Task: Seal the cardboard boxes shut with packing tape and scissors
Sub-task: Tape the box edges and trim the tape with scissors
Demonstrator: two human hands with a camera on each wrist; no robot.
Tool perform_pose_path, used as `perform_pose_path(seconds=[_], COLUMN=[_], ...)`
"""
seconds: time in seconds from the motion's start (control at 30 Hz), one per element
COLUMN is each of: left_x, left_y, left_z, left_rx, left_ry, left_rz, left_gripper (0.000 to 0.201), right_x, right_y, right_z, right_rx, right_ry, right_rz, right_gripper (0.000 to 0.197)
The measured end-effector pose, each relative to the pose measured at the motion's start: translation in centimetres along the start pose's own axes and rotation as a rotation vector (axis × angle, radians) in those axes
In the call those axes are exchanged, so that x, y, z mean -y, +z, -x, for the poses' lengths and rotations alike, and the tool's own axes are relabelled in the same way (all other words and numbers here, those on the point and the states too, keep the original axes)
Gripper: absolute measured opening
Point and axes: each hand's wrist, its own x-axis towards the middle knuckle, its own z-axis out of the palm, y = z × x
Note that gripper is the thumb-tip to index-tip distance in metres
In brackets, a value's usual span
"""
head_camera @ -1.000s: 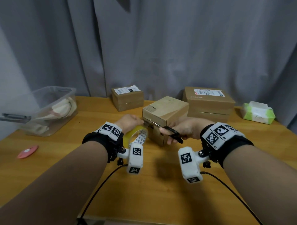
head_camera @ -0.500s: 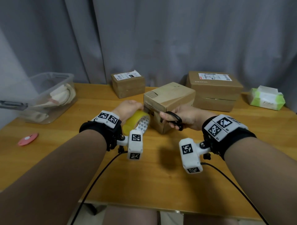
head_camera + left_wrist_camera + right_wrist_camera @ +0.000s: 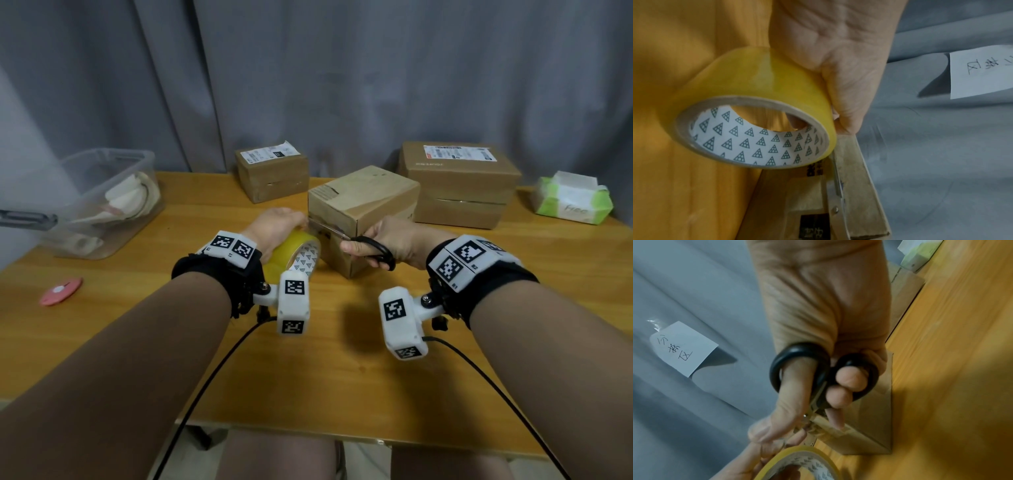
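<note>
A small cardboard box stands mid-table, turned corner-on toward me. My left hand grips a yellow tape roll just left of the box's near face; the wrist view shows its triangle-printed core. My right hand holds black-handled scissors, thumb and fingers through the loops. The closed blades lie against the box's left face, pointing at the roll, and run along the box edge. Any tape strip between roll and box is too clear to see.
Two more cardboard boxes stand behind: a small one back left, a larger one back right. A clear plastic bin sits far left, a pink disc near the left edge, a green tissue pack far right. A grey curtain hangs behind.
The view has tilted down, so the table's front edge and my legs show. The scissor blades now reach further left along the box face toward the roll. Both hands keep their hold.
</note>
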Motion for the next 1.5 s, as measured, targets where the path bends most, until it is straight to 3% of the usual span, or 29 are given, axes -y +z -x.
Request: perform_pose_path(seconds=[0.13, 0.27, 0.37, 0.43, 0.57, 0.63, 0.7, 0.8, 0.9, 1.03, 1.13, 1.23, 1.3, 1.4, 1.5], left_x=[0.1, 0.7, 1.9, 2.4, 2.7, 2.7, 2.8, 2.9, 3.1, 2.7, 2.5, 2.1, 1.1, -1.0, -2.8], left_y=[-0.2, -1.0, -1.7, -2.0, -2.6, -2.8, -2.9, -3.0, -3.4, -3.0, -1.8, -0.8, -0.9, -1.9, -2.7], left_z=[0.3, 1.0, 1.3, 1.4, 0.7, 0.5, 0.3, -0.1, -0.4, -0.5, -0.2, 0.4, 0.7, 1.0, 1.3], left_rx=[0.004, -0.026, -0.051, -0.062, -0.044, -0.035, -0.046, -0.066, -0.075, -0.084, -0.032, 0.058, 0.117, 0.152, 0.179], left_ry=[-0.01, -0.012, 0.098, 0.176, 0.234, 0.245, 0.251, 0.239, 0.22, 0.261, 0.305, 0.337, 0.379, 0.451, 0.485], left_rz=[-0.038, -0.084, -0.11, -0.135, -0.199, -0.232, -0.243, -0.237, -0.196, -0.197, -0.229, -0.238, -0.253, -0.23, -0.24], left_gripper=[0.019, 0.012, 0.011, 0.011, 0.016, 0.016, 0.013, 0.01, 0.008, 0.007, 0.01, 0.012, 0.016, 0.011, 0.009], right_x=[-0.3, -0.7, -0.6, 0.1, 3.9, 6.0, 7.2, 7.5, 7.2, 6.4, 4.9, 3.1, 2.4, 2.1, 2.7], right_y=[0.3, 2.1, 3.1, 3.0, 2.3, 2.0, 1.9, 3.2, 4.4, 3.6, 1.6, -0.2, -1.1, -2.2, -2.9], right_z=[0.4, 1.0, 1.3, 1.3, 0.7, -0.6, -3.0, -6.0, -6.9, -5.8, -4.2, -2.3, -1.3, -0.8, -0.8], right_rx=[0.033, 0.006, -0.039, -0.189, -0.619, -0.722, -0.617, -0.338, -0.386, -0.378, -0.288, -0.209, -0.165, -0.103, -0.142], right_ry=[0.082, 0.1, 0.063, 0.0, -0.283, -0.38, -0.361, -0.094, 0.063, -0.04, -0.192, -0.353, -0.431, -0.409, -0.387], right_rz=[0.159, 0.496, 0.641, 0.617, 0.554, 0.567, 0.617, 0.846, 0.949, 1.0, 1.003, 0.862, 0.647, 0.219, -0.062], right_gripper=[0.039, 0.029, 0.023, 0.02, 0.029, 0.029, 0.037, 0.053, 0.055, 0.054, 0.054, 0.05, 0.046, 0.044, 0.045])
